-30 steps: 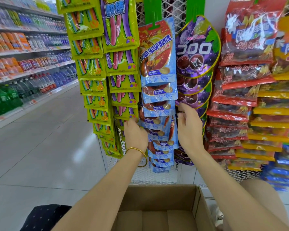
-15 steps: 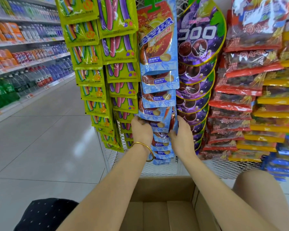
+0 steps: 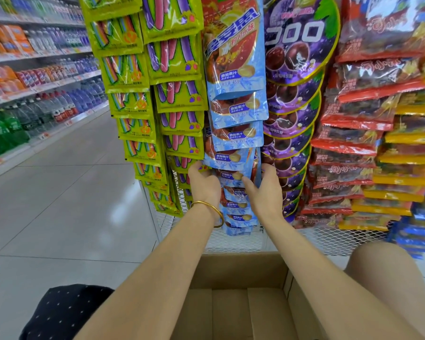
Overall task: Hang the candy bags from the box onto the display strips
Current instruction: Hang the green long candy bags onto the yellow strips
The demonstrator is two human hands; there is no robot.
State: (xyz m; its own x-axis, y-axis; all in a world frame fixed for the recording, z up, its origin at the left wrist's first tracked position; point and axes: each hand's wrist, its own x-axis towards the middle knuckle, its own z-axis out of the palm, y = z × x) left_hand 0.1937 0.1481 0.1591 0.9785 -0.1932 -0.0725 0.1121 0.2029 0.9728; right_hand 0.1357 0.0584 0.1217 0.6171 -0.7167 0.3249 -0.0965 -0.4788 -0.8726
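Note:
A column of blue-and-red candy bags [image 3: 236, 106] hangs down the middle of the wire rack. My left hand [image 3: 204, 185], with a gold bangle on the wrist, holds the left edge of one blue bag [image 3: 231, 159] partway down the column. My right hand [image 3: 265, 190] holds the same bag at its right edge, thumb toward the front. The bag's top and the strip behind it are hidden. A brown cardboard box [image 3: 241, 271] stands open below my arms, and the part of its inside that shows holds nothing.
Green candy bags [image 3: 133, 111] hang left of the blue column, round purple bags [image 3: 295, 99] right of it, red and yellow bags [image 3: 361, 133] farther right. White wire mesh [image 3: 233, 241] backs the rack. A tiled aisle [image 3: 59, 204] and drink shelves [image 3: 30, 99] lie left. My knee [image 3: 383, 268] is beside the box.
My right hand came down from higher on the column to the right edge of the bag. Both hands closed in on it, and my view moved closer to the rack.

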